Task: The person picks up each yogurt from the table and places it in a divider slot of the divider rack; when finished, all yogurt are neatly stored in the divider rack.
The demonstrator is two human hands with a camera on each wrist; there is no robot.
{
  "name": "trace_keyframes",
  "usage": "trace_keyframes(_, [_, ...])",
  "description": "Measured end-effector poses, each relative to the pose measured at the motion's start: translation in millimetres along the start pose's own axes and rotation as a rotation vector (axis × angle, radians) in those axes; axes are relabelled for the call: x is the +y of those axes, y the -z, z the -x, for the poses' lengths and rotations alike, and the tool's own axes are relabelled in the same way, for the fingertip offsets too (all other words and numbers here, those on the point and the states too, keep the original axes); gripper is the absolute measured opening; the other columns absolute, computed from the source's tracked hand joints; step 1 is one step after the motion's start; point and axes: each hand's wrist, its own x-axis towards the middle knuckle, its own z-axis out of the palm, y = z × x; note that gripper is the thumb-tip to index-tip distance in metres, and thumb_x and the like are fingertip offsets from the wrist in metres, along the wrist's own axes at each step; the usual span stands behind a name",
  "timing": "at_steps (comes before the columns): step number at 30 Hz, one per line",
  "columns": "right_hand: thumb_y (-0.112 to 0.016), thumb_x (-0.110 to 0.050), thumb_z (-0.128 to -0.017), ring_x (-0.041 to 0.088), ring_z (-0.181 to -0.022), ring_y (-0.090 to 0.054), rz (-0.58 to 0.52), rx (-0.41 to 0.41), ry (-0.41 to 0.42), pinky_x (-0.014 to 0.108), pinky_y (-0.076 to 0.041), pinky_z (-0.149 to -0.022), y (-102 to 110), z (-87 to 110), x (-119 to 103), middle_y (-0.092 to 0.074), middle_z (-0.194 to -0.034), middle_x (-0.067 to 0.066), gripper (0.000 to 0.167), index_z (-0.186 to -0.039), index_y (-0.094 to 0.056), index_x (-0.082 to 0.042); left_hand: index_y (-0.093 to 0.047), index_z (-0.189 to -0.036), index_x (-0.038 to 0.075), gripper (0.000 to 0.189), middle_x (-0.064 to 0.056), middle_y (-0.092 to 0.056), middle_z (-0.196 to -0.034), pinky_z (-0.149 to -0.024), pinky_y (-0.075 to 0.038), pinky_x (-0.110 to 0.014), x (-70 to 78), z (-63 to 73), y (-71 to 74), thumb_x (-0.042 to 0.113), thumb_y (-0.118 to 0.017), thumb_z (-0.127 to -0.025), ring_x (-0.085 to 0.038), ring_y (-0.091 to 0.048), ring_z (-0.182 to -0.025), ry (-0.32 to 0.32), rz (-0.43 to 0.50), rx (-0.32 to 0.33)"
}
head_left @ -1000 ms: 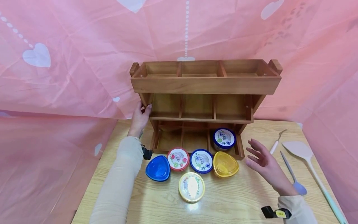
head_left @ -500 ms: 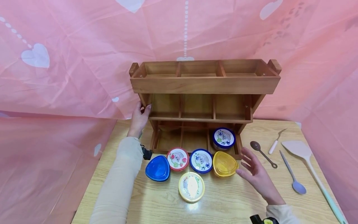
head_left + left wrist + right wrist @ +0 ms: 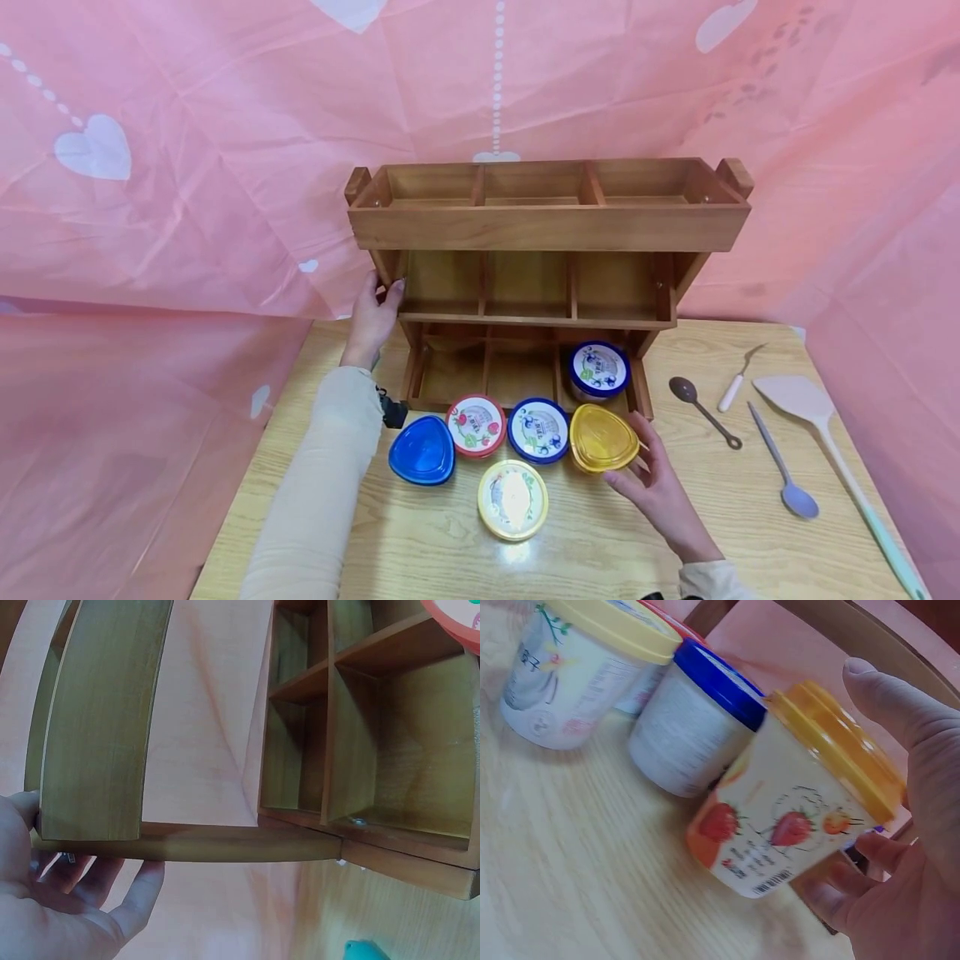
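Note:
My left hand (image 3: 372,321) grips the left side of the wooden rack (image 3: 551,229) at its middle tier. In the left wrist view, the thumb lies at the tier's end and the fingers (image 3: 141,900) reach below the side rail. My right hand (image 3: 660,492) is spread around the right side of a yogurt tub with a yellow-orange rounded-triangular lid (image 3: 603,439). Its thumb (image 3: 889,701) stands beside the lid in the right wrist view, the other fingers low on the far side. This tub is printed with strawberries and stands at the rack's front edge.
Beside it stand a blue-lidded tub (image 3: 538,431), a red-lidded tub (image 3: 477,426), a blue triangular-lidded tub (image 3: 423,451) and a pale-yellow-lidded tub (image 3: 513,500). Another blue-lidded tub (image 3: 599,369) sits in the bottom-right compartment. Brown spoon (image 3: 703,410), fruit fork (image 3: 741,379), grey-blue spoon (image 3: 783,467) and spatula (image 3: 832,458) lie rightward.
My right hand has moved left from over the table to the yellow-orange-lidded tub, uncovering the brown spoon. The left hand keeps its grip on the rack.

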Motion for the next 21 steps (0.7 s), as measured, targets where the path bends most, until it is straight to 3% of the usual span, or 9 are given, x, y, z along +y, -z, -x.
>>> trace_keyframes(8, [-0.073, -0.005, -0.086, 0.036, -0.143, -0.018, -0.01, 0.026, -0.06, 0.001, -0.029, -0.096, -13, 0.4, 9, -0.002, -0.164, 0.017, 0.107, -0.158, 0.0, -0.032, -0.04, -0.145, 0.017, 0.046, -0.01, -0.045, -0.15, -0.11, -0.042, -0.049, 0.2, 0.1, -0.2, 0.032, -0.051, -0.103, -0.033, -0.048, -0.134, -0.008, 0.009, 0.006])
trace_keyframes(10, [-0.074, -0.005, -0.085, 0.038, -0.146, -0.013, -0.01, 0.033, -0.066, 0.011, -0.029, -0.106, -16, -0.3, 11, 0.001, -0.164, 0.016, 0.109, -0.158, 0.003, -0.031, -0.041, -0.145, 0.016, 0.046, -0.01, -0.045, -0.149, -0.109, -0.043, -0.049, 0.1, -0.1, -0.2, 0.031, -0.051, -0.103, -0.033, -0.048, -0.133, -0.009, 0.012, 0.007])
trace_keyframes(12, [-0.076, -0.005, -0.084, 0.038, -0.147, -0.009, -0.001, 0.047, -0.069, 0.029, -0.025, -0.118, -18, -1.6, 12, 0.002, -0.165, 0.014, 0.113, -0.158, 0.005, -0.029, -0.041, -0.145, 0.016, 0.046, -0.01, -0.045, -0.149, -0.109, -0.043, -0.049, 0.0, -0.3, -0.2, 0.031, -0.051, -0.103, -0.033, -0.049, -0.133, -0.009, 0.015, 0.008])
trace_keyframes(15, [-0.079, -0.007, -0.081, 0.039, -0.149, -0.004, 0.012, 0.068, -0.084, 0.059, -0.014, -0.119, -21, -4.0, 12, 0.007, -0.165, 0.013, 0.118, -0.158, 0.01, -0.025, -0.041, -0.145, 0.016, 0.045, -0.011, -0.045, -0.149, -0.109, -0.043, -0.049, 0.3, -0.3, -0.2, 0.03, -0.051, -0.103, -0.033, -0.049, -0.133, -0.009, 0.014, 0.01])
trace_keyframes(18, [-0.081, -0.009, -0.08, 0.043, -0.149, -0.001, 0.009, 0.08, -0.1, 0.066, -0.008, -0.117, -24, -6.6, 12, 0.01, -0.164, 0.017, 0.121, -0.157, 0.012, -0.027, -0.041, -0.145, 0.016, 0.045, -0.011, -0.045, -0.149, -0.109, -0.043, -0.048, 0.5, -0.4, -0.4, 0.031, -0.05, -0.103, -0.033, -0.049, -0.133, -0.01, 0.015, 0.011])
trace_keyframes(21, [-0.081, -0.009, -0.08, 0.046, -0.148, -0.006, 0.001, 0.09, -0.101, 0.066, -0.01, -0.117, -27, -8.5, 12, 0.008, -0.163, 0.02, 0.121, -0.156, 0.01, -0.028, -0.041, -0.145, 0.016, 0.046, -0.011, -0.045, -0.149, -0.109, -0.043, -0.048, 0.7, -0.4, -0.5, 0.031, -0.05, -0.103, -0.033, -0.049, -0.133, -0.009, 0.015, 0.009])
